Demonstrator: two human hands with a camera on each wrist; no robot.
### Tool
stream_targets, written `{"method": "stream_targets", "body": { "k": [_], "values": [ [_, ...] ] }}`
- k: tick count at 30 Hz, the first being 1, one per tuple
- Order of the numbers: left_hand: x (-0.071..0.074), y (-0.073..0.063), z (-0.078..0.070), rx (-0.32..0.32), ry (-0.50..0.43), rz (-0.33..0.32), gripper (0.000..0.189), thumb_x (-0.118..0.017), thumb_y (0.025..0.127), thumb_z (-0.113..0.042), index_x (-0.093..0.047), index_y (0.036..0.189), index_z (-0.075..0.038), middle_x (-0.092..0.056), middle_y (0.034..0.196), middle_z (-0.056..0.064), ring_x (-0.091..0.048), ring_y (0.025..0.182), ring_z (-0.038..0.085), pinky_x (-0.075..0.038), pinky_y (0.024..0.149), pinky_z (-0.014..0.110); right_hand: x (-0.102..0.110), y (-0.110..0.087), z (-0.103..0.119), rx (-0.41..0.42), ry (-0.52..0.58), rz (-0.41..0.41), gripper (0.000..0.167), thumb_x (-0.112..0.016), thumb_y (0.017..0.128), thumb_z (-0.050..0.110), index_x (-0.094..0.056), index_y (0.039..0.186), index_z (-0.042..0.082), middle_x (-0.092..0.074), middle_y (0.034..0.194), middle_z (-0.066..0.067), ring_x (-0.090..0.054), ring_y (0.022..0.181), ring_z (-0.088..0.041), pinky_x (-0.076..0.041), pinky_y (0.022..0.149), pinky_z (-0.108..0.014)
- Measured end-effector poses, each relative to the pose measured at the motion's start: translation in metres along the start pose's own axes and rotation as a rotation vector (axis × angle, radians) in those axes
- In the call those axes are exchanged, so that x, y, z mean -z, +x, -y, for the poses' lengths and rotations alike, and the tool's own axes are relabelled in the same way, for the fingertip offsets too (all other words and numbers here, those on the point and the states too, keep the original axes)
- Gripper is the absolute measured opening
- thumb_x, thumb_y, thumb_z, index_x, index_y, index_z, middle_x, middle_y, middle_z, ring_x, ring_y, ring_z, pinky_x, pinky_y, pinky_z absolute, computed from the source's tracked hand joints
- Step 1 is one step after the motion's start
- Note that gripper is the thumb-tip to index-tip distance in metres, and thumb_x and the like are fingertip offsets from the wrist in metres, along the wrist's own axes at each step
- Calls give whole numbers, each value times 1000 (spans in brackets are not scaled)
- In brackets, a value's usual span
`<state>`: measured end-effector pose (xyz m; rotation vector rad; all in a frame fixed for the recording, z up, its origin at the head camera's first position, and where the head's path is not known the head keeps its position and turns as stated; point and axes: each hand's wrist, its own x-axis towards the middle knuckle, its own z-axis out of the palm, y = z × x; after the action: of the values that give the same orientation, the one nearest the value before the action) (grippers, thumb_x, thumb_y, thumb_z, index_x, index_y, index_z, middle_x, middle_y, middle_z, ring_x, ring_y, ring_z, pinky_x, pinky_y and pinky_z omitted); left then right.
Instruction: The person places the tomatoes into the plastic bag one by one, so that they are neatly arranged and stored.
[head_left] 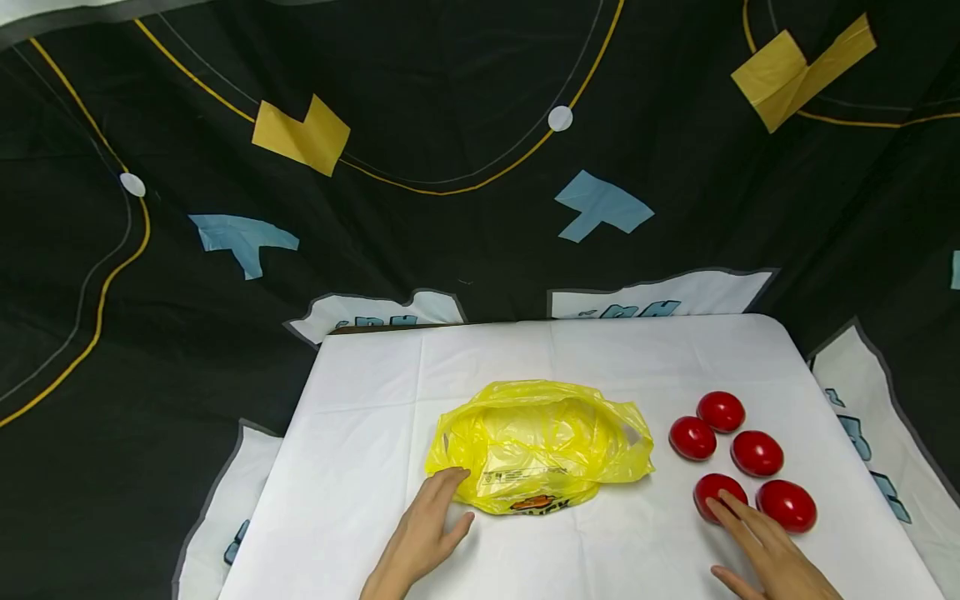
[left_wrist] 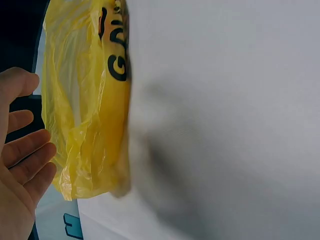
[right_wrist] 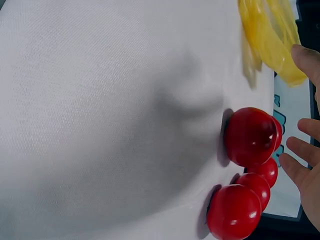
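A yellow plastic bag lies on the table with its mouth spread open and dark lettering along its near side. My left hand is at the bag's near left corner, fingers extended and thumb apart; whether the fingertips touch the plastic I cannot tell. In the left wrist view, nothing is in the left hand beside the bag. To the right sit several glossy red round fruits. My right hand, fingers spread, hovers over the nearest red fruit and grips nothing; the right wrist view shows a gap.
A white cloth covers the table. Behind it hangs a dark curtain with yellow and blue patches, and pale printed fabric shows beyond the right edge.
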<state>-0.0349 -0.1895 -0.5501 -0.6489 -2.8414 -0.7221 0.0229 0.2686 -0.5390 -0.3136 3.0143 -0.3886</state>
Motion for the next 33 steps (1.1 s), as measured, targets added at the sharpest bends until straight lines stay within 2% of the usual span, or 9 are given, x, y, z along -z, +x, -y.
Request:
{"method": "stream_targets", "body": {
  "k": [5, 9, 16, 21, 25, 29, 33],
  "values": [
    [0, 6, 4, -14, -8, -26, 53, -73, 82, -21, -54, 130, -11, -51, 130, -1, -47, 120, 16, -44, 96, 34, -2, 1, -3, -26, 11, 12, 93, -74, 64, 64, -48, 136, 11, -44, 138, -13, -43, 118, -36, -50, 78, -58],
    [0, 9, 6, -19, -2, -23, 54, -73, 81, -22, -53, 130, -10, -51, 129, -1, -47, 120, 16, -44, 97, 33, -2, 1, -4, -49, 34, 15, 95, -74, 64, 64, -46, 138, 11, -44, 138, -13, -44, 118, -37, -50, 76, -57],
    [-3, 14, 13, -24, 6, -32, 58, -73, 82, -24, -51, 132, -6, -50, 130, 3, -48, 120, 19, -44, 97, 34, -4, 3, -9, -101, 121, 42, 98, -74, 69, 59, -35, 143, 8, -40, 140, -18, -42, 117, -42, -48, 78, -61],
    [-8, 19, 21, -35, 14, -85, 61, -74, 79, -24, -50, 132, -4, -49, 129, 8, -45, 121, 23, -42, 99, 37, -9, 6, -17, -150, 179, 68, 98, -72, 74, 56, -27, 144, 4, -37, 138, -24, -40, 115, -45, -44, 80, -64],
    [-11, 23, 28, -16, 12, -131, 62, -75, 76, -25, -52, 129, -5, -46, 129, 12, -41, 121, 28, -41, 98, 43, -13, 9, -22, -210, 213, 93, 100, -71, 75, 56, -24, 143, 1, -35, 137, -28, -37, 116, -48, -40, 83, -66],
    [-15, 26, 33, 13, 1, -161, 65, -78, 73, -25, -52, 128, -4, -40, 135, 19, -35, 125, 34, -36, 99, 49, -15, 12, -27, -254, 260, 125, 100, -69, 77, 56, -22, 143, -1, -32, 137, -30, -37, 117, -51, -39, 84, -65],
    [-20, 27, 36, 69, -35, -155, 67, -80, 71, -24, -52, 129, -5, -30, 144, 23, -28, 130, 36, -31, 102, 50, -16, 15, -29, -282, 291, 146, 100, -68, 78, 57, -22, 143, -3, -32, 136, -29, -40, 115, -51, -40, 84, -64]
  ]
}}
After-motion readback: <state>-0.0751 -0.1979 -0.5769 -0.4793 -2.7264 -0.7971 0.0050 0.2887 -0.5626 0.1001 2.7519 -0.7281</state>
